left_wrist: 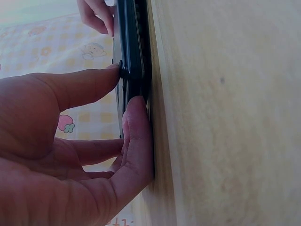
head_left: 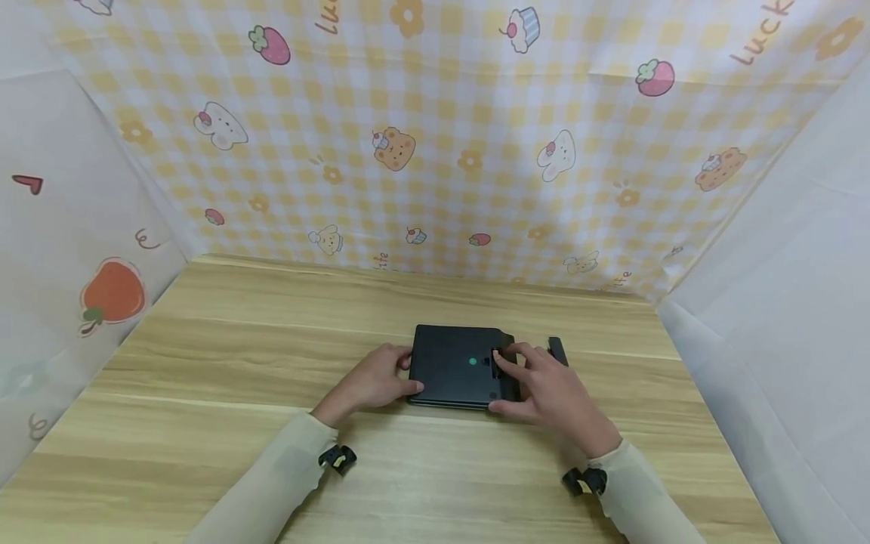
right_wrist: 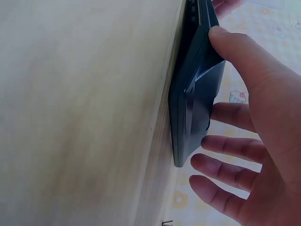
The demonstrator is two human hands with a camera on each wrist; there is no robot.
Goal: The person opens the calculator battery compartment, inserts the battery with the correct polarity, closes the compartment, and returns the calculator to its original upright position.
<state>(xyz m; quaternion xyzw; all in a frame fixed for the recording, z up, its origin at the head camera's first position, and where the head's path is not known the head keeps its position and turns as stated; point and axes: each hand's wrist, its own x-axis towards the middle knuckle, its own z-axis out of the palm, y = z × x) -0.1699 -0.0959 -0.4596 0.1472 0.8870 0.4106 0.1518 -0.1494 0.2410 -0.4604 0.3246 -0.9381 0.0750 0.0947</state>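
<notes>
A black calculator [head_left: 448, 366] lies face down on the wooden table, its keys just visible underneath in the right wrist view. Near its right end the back has an open slot [head_left: 495, 364], partly covered by fingers; its contents cannot be made out. My left hand [head_left: 377, 376] pinches the left end, thumb on top and a finger [left_wrist: 138, 127] low at the side. Across the right end reaches my right hand [head_left: 547, 385], its thumb [right_wrist: 235, 47] against the near edge and a fingertip at the slot. Beyond that hand lies a small black cover [head_left: 557, 350], partly hidden.
The wooden table [head_left: 272, 325] spreads around the calculator. Behind it hangs a yellow checked cloth [head_left: 442, 189], with white cloth walls at left and right. A black strap device [head_left: 337, 458] sits on the left wrist, another [head_left: 584, 481] on the right.
</notes>
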